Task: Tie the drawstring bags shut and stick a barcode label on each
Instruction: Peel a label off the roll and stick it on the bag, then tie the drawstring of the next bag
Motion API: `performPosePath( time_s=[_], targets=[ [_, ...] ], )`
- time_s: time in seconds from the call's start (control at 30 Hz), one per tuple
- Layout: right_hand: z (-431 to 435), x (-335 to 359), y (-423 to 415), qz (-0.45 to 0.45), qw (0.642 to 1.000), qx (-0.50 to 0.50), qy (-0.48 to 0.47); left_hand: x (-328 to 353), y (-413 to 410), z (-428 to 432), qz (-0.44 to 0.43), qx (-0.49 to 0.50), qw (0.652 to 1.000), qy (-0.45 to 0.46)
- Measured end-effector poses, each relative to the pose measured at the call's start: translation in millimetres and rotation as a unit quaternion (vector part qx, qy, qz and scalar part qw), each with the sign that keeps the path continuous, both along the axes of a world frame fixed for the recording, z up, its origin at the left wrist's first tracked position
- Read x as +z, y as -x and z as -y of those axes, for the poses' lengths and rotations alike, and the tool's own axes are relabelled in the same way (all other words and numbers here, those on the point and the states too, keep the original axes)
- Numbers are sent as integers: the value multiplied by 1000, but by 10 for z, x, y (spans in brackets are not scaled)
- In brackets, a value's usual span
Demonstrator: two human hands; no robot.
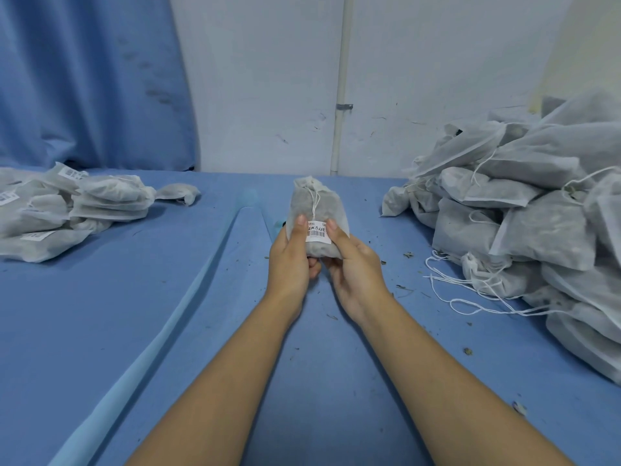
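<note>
Head | my left hand (291, 255) and right hand (349, 264) clasp the bag (316, 210) | thumbs press label (317, 234) flat, edges probably stuck | rub outward, avoid creases

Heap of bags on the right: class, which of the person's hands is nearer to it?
Right. The right hand grips the bag at centre, left of the heap. The left hand grips the bag's other side, farther from the heap.

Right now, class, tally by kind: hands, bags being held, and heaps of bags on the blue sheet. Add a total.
Hands: 2, left hand and right hand
Bags held: 1, the held bag
Heaps: 2, left heap and right heap
Total: 5
</note>
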State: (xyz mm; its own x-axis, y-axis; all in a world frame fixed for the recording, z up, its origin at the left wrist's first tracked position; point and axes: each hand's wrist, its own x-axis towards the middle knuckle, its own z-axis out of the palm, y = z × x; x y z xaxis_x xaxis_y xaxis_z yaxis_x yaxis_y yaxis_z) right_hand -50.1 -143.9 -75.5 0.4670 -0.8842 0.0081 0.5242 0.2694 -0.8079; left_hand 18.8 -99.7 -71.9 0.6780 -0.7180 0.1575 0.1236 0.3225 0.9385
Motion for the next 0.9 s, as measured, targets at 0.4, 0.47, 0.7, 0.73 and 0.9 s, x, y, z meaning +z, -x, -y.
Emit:
performPosePath(
  time_s=[0.4, 0.47, 0.7, 0.73, 0.9],
  targets=[
    [68, 0, 54, -86, 994, -63, 19, 74, -134, -108, -50, -19, 999, 7],
    [95, -12, 76, -94, 994, -58, 1, 155, -216, -107, -161, -1, 982, 101],
    [113, -43, 84, -89, 995, -44, -13, 154, -353, -154, -216, -7, 965, 148],
    [120, -46, 87, -87, 995, -45, -14, 143, -329, -152, -191, -7, 972, 135],
    [149, -62, 108, -53, 997, -29, -43, 193, -50, -113, 51, -9, 998, 17]
  ],
)
